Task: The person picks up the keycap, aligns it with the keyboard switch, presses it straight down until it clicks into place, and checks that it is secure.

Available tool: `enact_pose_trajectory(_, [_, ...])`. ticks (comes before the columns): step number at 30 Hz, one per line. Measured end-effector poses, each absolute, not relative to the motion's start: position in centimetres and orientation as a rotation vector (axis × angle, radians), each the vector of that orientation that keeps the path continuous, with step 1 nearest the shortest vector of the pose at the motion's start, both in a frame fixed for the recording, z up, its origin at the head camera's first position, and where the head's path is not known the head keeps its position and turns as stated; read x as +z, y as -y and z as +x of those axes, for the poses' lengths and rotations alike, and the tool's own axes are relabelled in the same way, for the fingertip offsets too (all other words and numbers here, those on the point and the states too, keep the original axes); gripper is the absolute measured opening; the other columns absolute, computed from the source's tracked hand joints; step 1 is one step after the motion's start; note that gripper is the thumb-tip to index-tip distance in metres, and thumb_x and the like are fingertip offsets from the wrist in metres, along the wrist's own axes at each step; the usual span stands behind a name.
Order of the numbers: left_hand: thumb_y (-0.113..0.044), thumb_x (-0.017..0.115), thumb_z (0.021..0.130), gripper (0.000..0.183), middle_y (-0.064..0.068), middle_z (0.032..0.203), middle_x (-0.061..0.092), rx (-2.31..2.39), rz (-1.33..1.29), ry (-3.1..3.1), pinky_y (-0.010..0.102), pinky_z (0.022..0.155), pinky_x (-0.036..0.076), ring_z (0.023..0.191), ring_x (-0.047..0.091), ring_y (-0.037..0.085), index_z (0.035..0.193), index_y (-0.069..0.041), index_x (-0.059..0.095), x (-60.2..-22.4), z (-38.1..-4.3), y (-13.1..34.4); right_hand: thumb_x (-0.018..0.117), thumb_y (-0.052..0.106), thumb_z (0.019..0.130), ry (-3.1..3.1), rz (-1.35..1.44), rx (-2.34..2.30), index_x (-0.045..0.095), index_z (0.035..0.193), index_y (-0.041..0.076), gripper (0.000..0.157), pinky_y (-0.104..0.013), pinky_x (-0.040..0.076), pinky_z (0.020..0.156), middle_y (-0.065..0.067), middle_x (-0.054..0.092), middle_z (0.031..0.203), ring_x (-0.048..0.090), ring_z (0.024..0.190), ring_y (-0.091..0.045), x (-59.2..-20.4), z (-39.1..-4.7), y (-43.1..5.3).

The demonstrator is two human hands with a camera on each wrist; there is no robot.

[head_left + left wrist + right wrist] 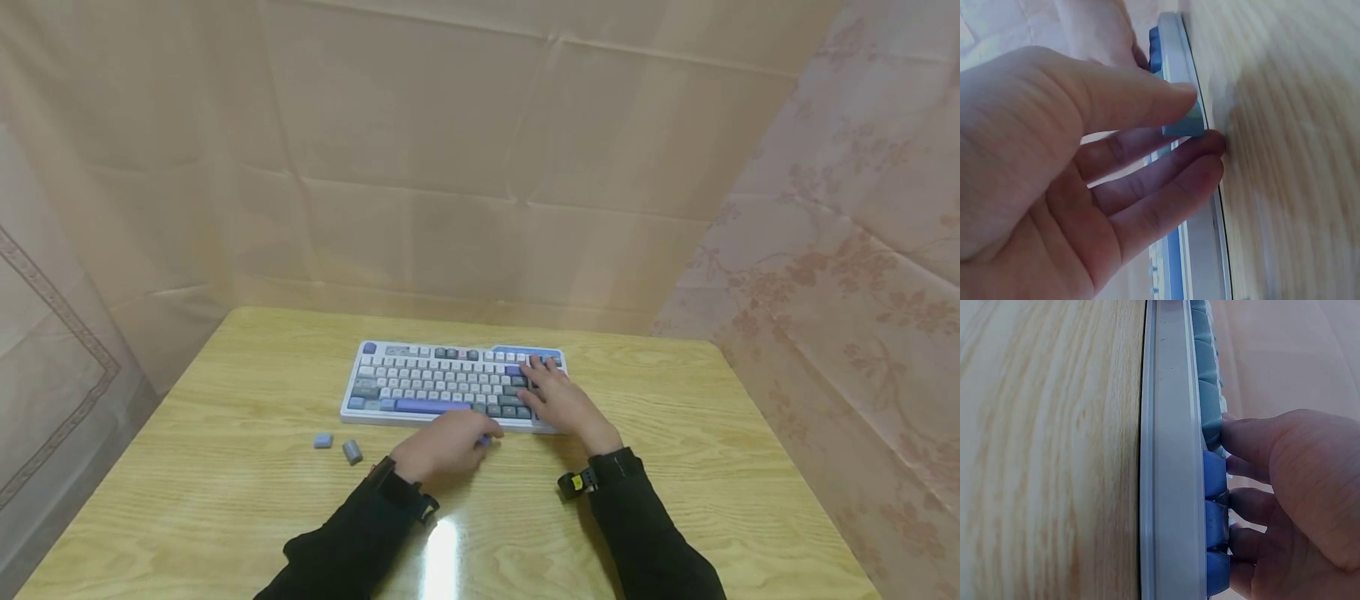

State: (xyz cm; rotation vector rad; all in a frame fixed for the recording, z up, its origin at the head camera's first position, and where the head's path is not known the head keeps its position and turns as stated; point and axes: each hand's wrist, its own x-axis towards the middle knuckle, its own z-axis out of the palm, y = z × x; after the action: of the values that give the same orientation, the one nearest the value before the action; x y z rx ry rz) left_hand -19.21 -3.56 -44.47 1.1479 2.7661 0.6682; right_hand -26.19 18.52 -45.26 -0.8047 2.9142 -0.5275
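Observation:
A white keyboard [427, 383] with grey, white and purple-blue keys lies on the wooden table. Just in front of its front edge, my left hand [448, 443] pinches a small blue keycap [1183, 124] between thumb and fingers. My right hand [558, 400] rests on the right side of the keyboard, its fingers spread over the keys. In the right wrist view, the thumb touches a grey-green key [1210, 409] beside the blue keys [1216, 522] at the near edge.
Two loose keycaps lie left of my left hand: a light blue one [323, 441] and a grey one [352, 452]. The wooden table [225, 483] reaches back to a beige cloth [450, 167], with a floral cloth [847, 292] on the right.

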Motion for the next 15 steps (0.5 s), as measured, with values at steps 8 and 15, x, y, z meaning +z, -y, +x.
enact_pose_trajectory(8, [-0.002,0.056,0.09,0.025,0.0,0.105,0.07,0.722,1.175,-2.772,0.028,0.089,0.047,0.1,0.062,0.013,0.11,-0.007,0.07,-44.2,-19.7,4.6,0.047,0.034,0.099,-2.918,-0.808,-0.548,0.037,0.144,0.003,0.056,-0.057,0.024,0.106,-0.023,0.025,0.152,0.015,0.138,-0.044,-45.4,-26.1,-18.5])
enact_pose_trajectory(15, [-0.012,0.069,0.081,0.026,-0.004,0.085,0.065,0.684,1.212,-2.759,0.022,0.068,0.046,0.071,0.053,0.006,0.106,-0.011,0.071,-44.5,-19.8,4.9,0.048,0.034,0.099,-2.917,-0.802,-0.549,0.038,0.144,0.004,0.056,-0.057,0.024,0.106,-0.023,0.025,0.152,0.015,0.138,-0.044,-45.1,-26.1,-18.4])
